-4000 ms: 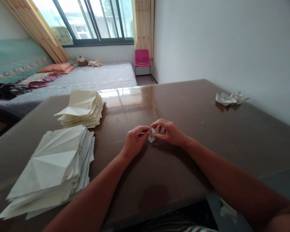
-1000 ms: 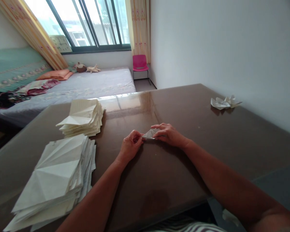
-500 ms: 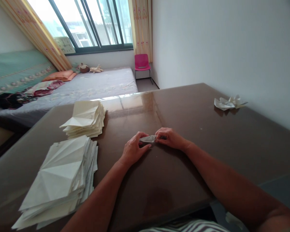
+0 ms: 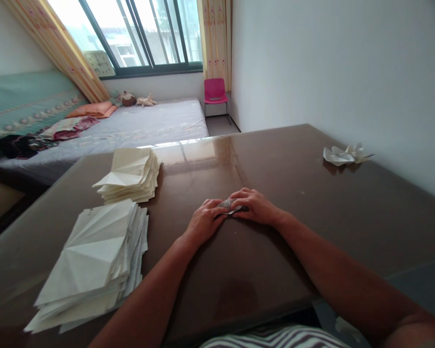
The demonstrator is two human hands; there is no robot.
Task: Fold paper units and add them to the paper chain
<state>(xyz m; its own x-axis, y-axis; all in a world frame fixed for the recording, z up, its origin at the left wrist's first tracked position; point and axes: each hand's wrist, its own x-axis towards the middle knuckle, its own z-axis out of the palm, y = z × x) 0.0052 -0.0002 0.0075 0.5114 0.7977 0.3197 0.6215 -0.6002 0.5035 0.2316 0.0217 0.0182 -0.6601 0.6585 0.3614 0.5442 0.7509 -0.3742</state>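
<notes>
A small piece of folded paper (image 4: 225, 205), greyish with markings, is held low over the brown table (image 4: 261, 261) at the middle of the view. My left hand (image 4: 206, 217) grips its left end, fingers and thumb closed. At the other end my right hand (image 4: 252, 207) pinches it, fingers curled over the top. Much of the paper is hidden under the fingers of both hands. Left of my hands lie a near stack of creased white sheets (image 4: 94, 246) and a farther stack of cream creased sheets (image 4: 128, 169).
Folded paper pieces (image 4: 342, 154) sit at the table's far right by the white wall (image 4: 329, 63). Beyond the table are a bed (image 4: 166, 116) and a pink chair (image 4: 215, 92). The table's near edge is close to my body.
My fingers have closed further over the paper from both sides, so less of it shows. My right hand has shifted slightly left over it. The view has moved slightly.
</notes>
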